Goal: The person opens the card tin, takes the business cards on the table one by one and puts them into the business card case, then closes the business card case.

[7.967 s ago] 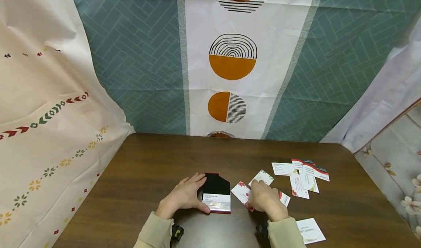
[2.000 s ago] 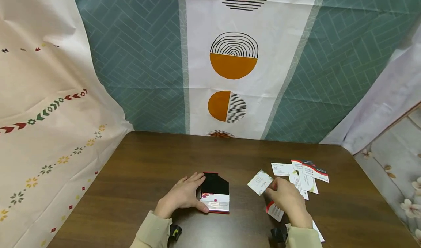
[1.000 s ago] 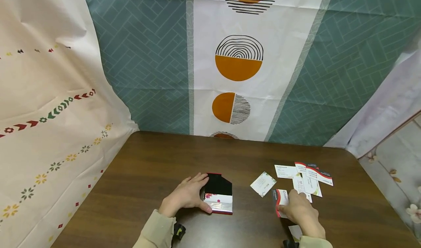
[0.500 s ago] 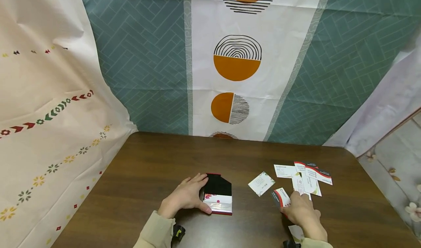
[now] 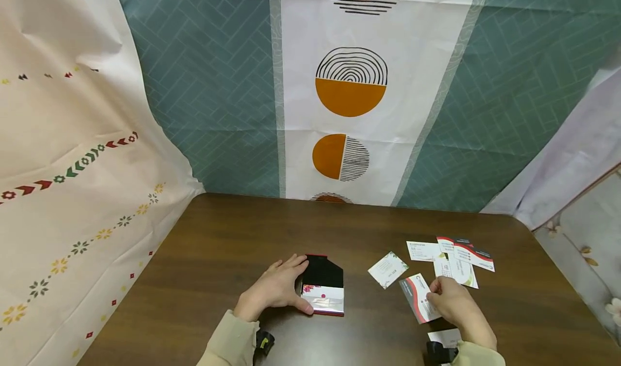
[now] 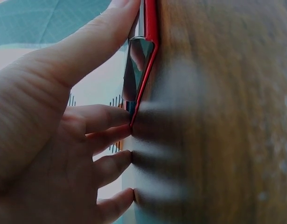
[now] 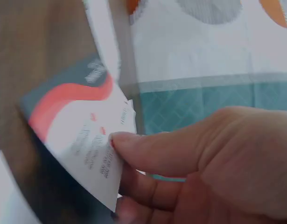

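My right hand [image 5: 456,303] pinches a business card [image 5: 416,297] by its right edge, thumb on the printed face; the card is white with a red wave and a grey end. In the right wrist view that card [image 7: 82,123] is tilted up off the table. My left hand [image 5: 275,288] holds a flat card case [image 5: 320,271] along its left side, thumb at the near corner and index finger at the far one. The case lies open, black inside with a red edge [image 6: 152,23]. A white card with pink flowers [image 5: 315,291] sits in its clear pocket.
On the brown table [image 5: 242,231], a card with green leaves [image 5: 388,270] lies between the case and my right hand. Several overlapping cards [image 5: 458,261] are spread at the back right. Under my right wrist is another white card [image 5: 443,338].
The flowered card has come into the case's pocket since the first frame. My right hand has moved right and lifted the red-and-grey card from the table. My left hand stays on the case.
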A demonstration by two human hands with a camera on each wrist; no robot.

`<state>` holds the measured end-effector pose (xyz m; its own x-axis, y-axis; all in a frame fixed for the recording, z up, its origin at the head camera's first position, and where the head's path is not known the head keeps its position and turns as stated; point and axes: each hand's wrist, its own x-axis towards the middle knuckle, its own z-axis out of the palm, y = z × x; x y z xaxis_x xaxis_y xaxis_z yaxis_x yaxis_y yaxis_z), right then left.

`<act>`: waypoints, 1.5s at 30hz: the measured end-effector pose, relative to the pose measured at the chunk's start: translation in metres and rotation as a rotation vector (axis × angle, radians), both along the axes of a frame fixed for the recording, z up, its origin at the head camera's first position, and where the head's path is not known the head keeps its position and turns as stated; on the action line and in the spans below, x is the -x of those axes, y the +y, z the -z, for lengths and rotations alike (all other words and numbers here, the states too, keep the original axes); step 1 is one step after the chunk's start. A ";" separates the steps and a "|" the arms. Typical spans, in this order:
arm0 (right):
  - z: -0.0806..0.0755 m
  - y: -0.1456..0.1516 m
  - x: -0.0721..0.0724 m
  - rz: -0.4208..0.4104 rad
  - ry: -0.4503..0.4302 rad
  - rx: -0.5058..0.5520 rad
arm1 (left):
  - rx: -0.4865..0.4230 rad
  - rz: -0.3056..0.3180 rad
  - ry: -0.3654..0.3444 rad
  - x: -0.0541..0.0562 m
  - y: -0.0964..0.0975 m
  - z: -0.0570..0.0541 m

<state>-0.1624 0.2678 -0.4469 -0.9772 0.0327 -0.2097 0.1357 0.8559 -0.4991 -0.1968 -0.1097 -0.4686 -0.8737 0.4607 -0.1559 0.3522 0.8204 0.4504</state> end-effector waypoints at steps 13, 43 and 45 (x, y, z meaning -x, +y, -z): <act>-0.035 -0.017 0.014 -0.085 0.111 0.134 | 0.002 -0.011 -0.014 -0.001 0.000 -0.002; -0.024 -0.122 0.063 -0.266 0.268 0.259 | 0.033 -0.002 -0.008 -0.002 0.000 0.002; -0.022 -0.128 0.064 -0.265 0.279 0.253 | 0.032 0.000 -0.001 -0.001 0.000 0.002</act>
